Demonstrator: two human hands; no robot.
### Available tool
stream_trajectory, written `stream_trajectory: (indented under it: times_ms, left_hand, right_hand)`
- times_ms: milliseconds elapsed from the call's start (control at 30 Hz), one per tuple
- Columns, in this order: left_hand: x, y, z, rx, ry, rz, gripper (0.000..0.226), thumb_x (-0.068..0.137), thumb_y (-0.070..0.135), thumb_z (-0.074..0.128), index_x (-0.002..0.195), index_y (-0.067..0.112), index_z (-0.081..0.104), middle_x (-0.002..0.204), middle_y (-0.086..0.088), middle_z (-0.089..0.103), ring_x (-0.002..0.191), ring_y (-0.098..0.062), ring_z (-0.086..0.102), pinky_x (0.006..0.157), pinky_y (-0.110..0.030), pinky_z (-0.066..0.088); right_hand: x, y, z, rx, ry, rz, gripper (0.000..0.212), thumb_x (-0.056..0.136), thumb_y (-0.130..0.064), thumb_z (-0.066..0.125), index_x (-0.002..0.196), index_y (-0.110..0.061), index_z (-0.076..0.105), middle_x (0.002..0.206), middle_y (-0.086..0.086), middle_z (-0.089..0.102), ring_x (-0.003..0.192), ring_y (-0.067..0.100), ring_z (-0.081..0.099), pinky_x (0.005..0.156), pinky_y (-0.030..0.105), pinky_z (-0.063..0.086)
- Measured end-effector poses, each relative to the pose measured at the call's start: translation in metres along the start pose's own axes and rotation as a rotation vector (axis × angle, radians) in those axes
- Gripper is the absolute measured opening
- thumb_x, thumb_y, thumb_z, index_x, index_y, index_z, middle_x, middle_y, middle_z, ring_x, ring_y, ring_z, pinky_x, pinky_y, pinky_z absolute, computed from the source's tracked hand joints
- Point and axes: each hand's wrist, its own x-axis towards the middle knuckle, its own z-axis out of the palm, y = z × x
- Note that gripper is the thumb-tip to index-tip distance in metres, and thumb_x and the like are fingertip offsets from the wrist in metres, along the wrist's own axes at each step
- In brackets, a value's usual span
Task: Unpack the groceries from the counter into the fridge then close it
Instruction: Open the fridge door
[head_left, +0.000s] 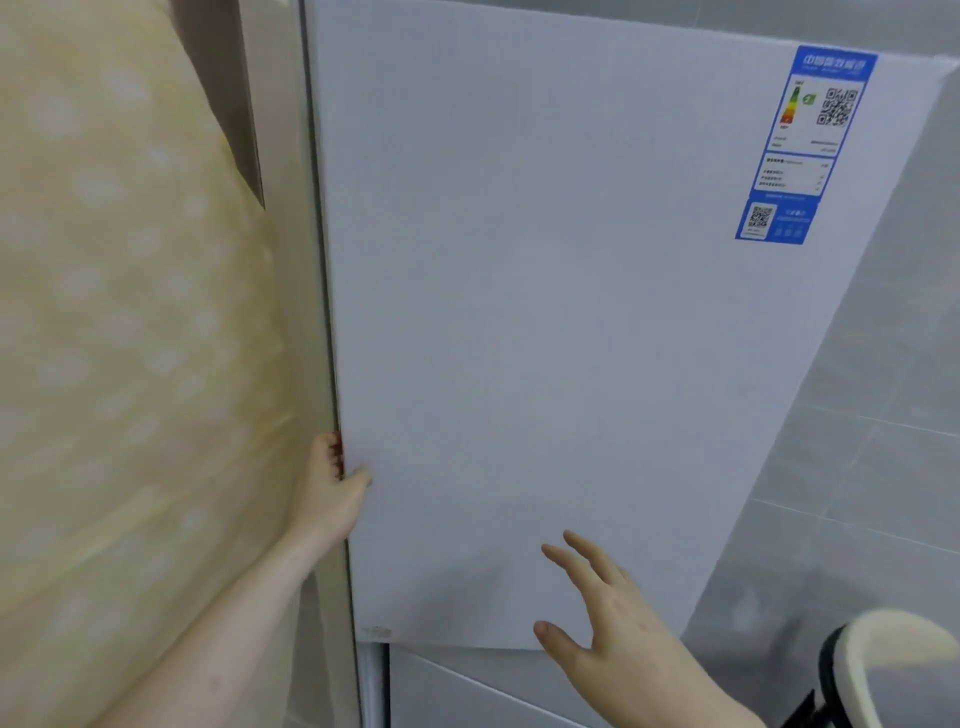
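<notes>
My left hand (332, 488) grips the left edge of the white fridge door (545, 338), fingers tucked behind the edge and thumb lying on its front face. My right hand (608, 618) hovers with its fingers spread and straight near the lower part of the door, holding nothing; I cannot tell whether it touches the surface. The door fills most of the view, and I cannot tell whether it is fully shut. To do this step well, I judge I should pull evenly from the edge and keep the right hand free. A blue energy label (805, 150) sits at the door's upper right. Yellow patterned fabric (124, 338) hangs at left. The fridge's inside and any groceries are hidden.
</notes>
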Motion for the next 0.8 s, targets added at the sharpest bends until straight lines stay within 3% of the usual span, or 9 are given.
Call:
stream_trajectory:
  times_ms: [100, 233, 333, 400, 500, 600, 700, 800]
  left_hand:
    - [-0.062, 0.016, -0.014, -0.026, 0.028, 0.006, 0.045, 0.087, -0.011, 0.059, 0.110, 0.026, 0.051, 0.107, 0.005, 0.068, 0.101, -0.014, 0.068, 0.082, -0.033, 0.054]
    - [-0.150, 0.039, -0.023, -0.028, 0.076, 0.014, 0.041, 0.089, -0.010, 0.057, 0.108, 0.027, 0.054, 0.105, 0.011, 0.068, 0.083, 0.010, 0.067, 0.067, -0.010, 0.048]
    - [-0.209, 0.050, -0.028, -0.022, 0.092, 0.034, 0.039, 0.090, -0.011, 0.056, 0.104, 0.025, 0.055, 0.089, 0.019, 0.075, 0.074, 0.012, 0.066, 0.062, -0.004, 0.046]
    - [-0.245, 0.056, -0.031, 0.013, 0.062, 0.023, 0.035, 0.091, -0.007, 0.057, 0.106, 0.025, 0.056, 0.086, 0.026, 0.074, 0.073, 0.008, 0.068, 0.069, -0.012, 0.049]
    - [-0.291, 0.068, -0.034, 0.045, 0.036, -0.017, 0.023, 0.090, 0.009, 0.063, 0.108, 0.023, 0.061, 0.092, 0.012, 0.078, 0.090, -0.005, 0.072, 0.090, -0.035, 0.051]
    - [-0.332, 0.083, -0.032, 0.095, -0.008, -0.044, 0.028, 0.080, 0.028, 0.059, 0.107, 0.026, 0.064, 0.099, 0.001, 0.078, 0.105, -0.022, 0.070, 0.104, -0.046, 0.047]
    - [-0.361, 0.094, -0.029, 0.133, -0.064, -0.024, 0.020, 0.089, 0.018, 0.058, 0.105, 0.024, 0.070, 0.105, 0.000, 0.076, 0.109, -0.015, 0.067, 0.106, -0.037, 0.047]
    - [-0.382, 0.103, -0.031, 0.224, -0.191, -0.008, 0.042, 0.097, -0.005, 0.049, 0.101, 0.027, 0.075, 0.113, 0.010, 0.074, 0.114, 0.001, 0.063, 0.102, -0.019, 0.044]
  right_hand:
    - [-0.024, -0.001, 0.001, 0.031, -0.024, -0.068, 0.066, 0.099, -0.054, 0.057, 0.157, -0.050, 0.024, 0.163, -0.033, 0.011, 0.151, -0.001, 0.021, 0.118, 0.021, 0.026]
    - [-0.060, -0.001, 0.000, 0.084, -0.064, -0.168, 0.058, 0.098, -0.053, 0.059, 0.151, -0.050, 0.036, 0.155, -0.042, 0.021, 0.143, -0.010, 0.031, 0.105, 0.014, 0.031]
    - [-0.091, -0.002, 0.002, 0.131, -0.099, -0.234, 0.052, 0.096, -0.054, 0.060, 0.145, -0.052, 0.043, 0.141, -0.045, 0.036, 0.130, -0.015, 0.041, 0.102, 0.013, 0.039]
    - [-0.113, -0.004, 0.005, 0.168, -0.141, -0.264, 0.048, 0.094, -0.055, 0.061, 0.141, -0.054, 0.047, 0.133, -0.043, 0.045, 0.122, -0.016, 0.047, 0.102, 0.017, 0.045]
    - [-0.148, -0.008, 0.009, 0.208, -0.209, -0.310, 0.045, 0.091, -0.058, 0.063, 0.135, -0.058, 0.051, 0.127, -0.045, 0.050, 0.116, -0.020, 0.049, 0.098, 0.016, 0.048]
    - [-0.180, -0.011, 0.016, 0.208, -0.265, -0.362, 0.049, 0.088, -0.063, 0.061, 0.136, -0.059, 0.050, 0.129, -0.046, 0.048, 0.114, -0.021, 0.049, 0.096, 0.016, 0.048]
    - [-0.208, -0.015, 0.024, 0.209, -0.310, -0.421, 0.053, 0.085, -0.065, 0.061, 0.136, -0.058, 0.048, 0.127, -0.043, 0.049, 0.114, -0.021, 0.049, 0.097, 0.015, 0.046]
    - [-0.228, -0.022, 0.033, 0.214, -0.382, -0.480, 0.055, 0.087, -0.062, 0.064, 0.139, -0.053, 0.049, 0.121, -0.036, 0.052, 0.115, -0.015, 0.052, 0.098, 0.016, 0.046]
